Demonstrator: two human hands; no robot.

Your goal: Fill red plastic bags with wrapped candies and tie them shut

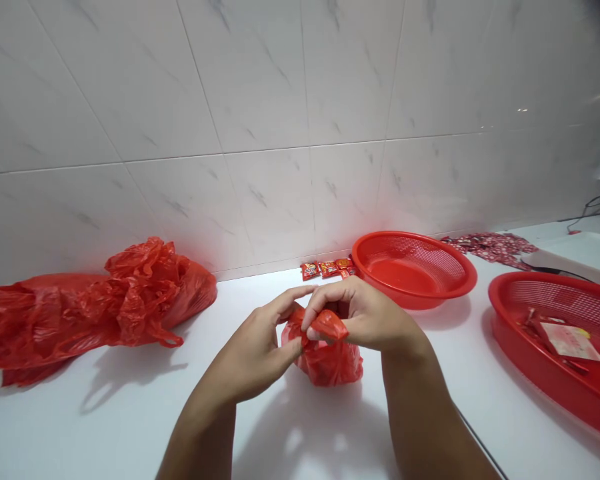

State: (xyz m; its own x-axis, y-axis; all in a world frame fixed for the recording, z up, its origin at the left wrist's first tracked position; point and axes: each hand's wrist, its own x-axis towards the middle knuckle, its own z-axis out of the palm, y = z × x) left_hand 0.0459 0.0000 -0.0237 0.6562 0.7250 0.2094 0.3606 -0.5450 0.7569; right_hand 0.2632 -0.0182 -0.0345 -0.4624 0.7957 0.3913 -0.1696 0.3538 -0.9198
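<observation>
A small red plastic bag (333,365) stands on the white table, bulging at its base, its contents hidden. Both hands are at its gathered top. My left hand (265,347) closes on the bag's left side, thumb and fingers pinching the plastic. From the right, my right hand (363,313) grips the twisted neck, and a loose end of plastic sticks out between its thumb and fingers. Whether the neck is knotted I cannot tell. Just behind the hands lie several small red packets (329,269) by the wall.
A large heap of red plastic bags (130,307) lies at the left. Behind on the right sits a round red basket (415,293); nearer, a second red basket (545,373) holds a card (570,341). Patterned red packets (495,248) and a white tray (587,250) are farther right. A tiled wall (260,100) bounds the back.
</observation>
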